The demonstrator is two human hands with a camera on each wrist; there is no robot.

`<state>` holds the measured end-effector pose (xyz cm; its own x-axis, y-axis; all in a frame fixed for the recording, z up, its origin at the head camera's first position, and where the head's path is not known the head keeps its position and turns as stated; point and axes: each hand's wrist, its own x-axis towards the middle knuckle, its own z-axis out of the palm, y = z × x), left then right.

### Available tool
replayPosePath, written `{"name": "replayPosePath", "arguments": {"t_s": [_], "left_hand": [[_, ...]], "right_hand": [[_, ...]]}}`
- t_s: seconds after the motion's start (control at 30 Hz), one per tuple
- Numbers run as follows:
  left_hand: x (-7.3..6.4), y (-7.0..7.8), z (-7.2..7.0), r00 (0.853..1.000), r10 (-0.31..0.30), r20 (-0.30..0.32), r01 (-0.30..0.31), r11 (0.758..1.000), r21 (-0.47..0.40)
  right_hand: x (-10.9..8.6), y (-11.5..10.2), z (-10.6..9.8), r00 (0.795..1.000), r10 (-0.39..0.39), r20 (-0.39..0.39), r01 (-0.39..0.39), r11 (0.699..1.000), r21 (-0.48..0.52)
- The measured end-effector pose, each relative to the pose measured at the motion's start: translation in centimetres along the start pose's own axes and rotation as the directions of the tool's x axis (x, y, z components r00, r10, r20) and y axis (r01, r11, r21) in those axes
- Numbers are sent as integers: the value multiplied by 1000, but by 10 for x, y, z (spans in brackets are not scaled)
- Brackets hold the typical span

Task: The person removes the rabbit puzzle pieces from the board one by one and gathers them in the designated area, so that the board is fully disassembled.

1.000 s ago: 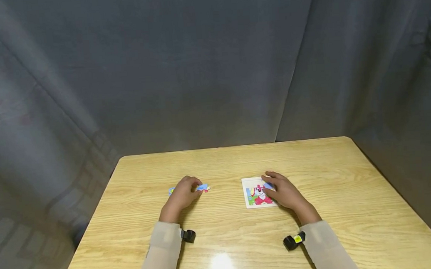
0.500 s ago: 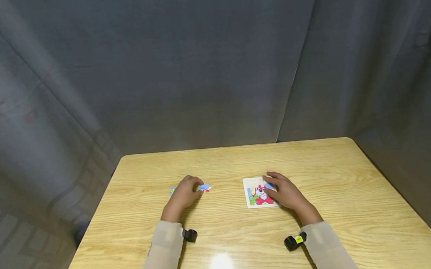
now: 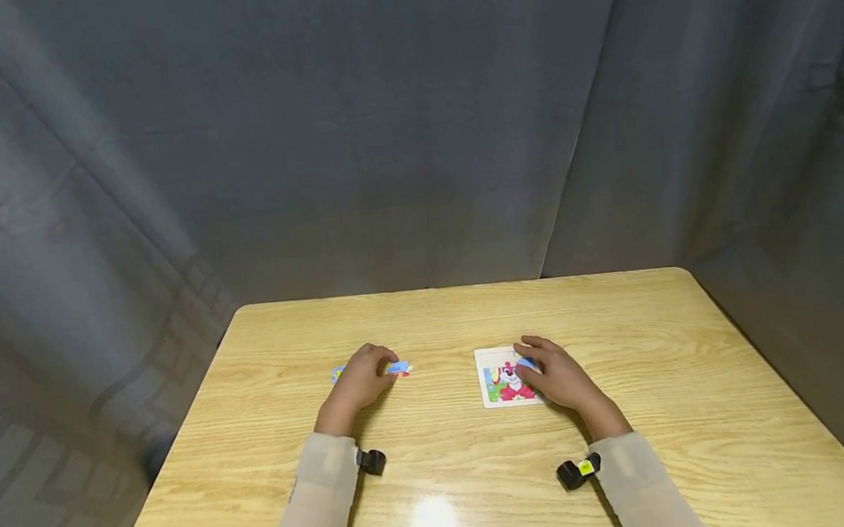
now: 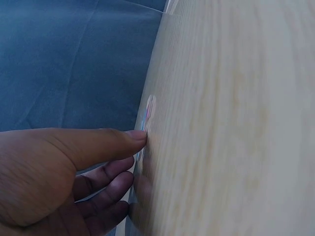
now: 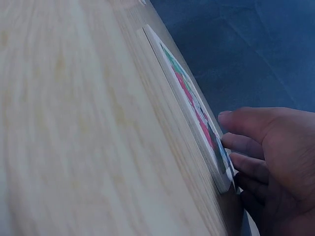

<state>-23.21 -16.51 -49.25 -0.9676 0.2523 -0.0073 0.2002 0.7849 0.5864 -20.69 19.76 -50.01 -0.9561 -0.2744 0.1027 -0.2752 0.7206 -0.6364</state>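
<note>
My left hand (image 3: 360, 380) is at the left of the table, with thumb and fingertips pinching the near end of a small blue and pink jigsaw piece (image 3: 402, 369). In the left wrist view the thumb (image 4: 125, 140) meets this piece, seen nearly edge-on. At the right, my right hand (image 3: 556, 372) rests by the right side of a white-framed jigsaw board (image 3: 483, 353) with a pink and white cartoon animal. Its loosely bent fingers (image 5: 246, 164) lie at the board's edge, and the thumb stands apart above the picture. The board's upper part shows bare backing; the hand hides its right side.
Another blue and yellow jigsaw piece (image 3: 337, 374) lies left of my left hand, partly hidden by it. The wood-grain table (image 3: 434, 442) has a bright glare spot near its front. Grey curtains (image 3: 384, 135) hang behind and beside it.
</note>
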Motion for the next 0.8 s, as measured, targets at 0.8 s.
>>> {"name": "replayPosePath", "arguments": {"t_s": [0.8], "left_hand": [[14,85,3,978,181,104,-192,977,98]], "right_hand": [[1,13,1,999,-45,-2,45,998,43]]}}
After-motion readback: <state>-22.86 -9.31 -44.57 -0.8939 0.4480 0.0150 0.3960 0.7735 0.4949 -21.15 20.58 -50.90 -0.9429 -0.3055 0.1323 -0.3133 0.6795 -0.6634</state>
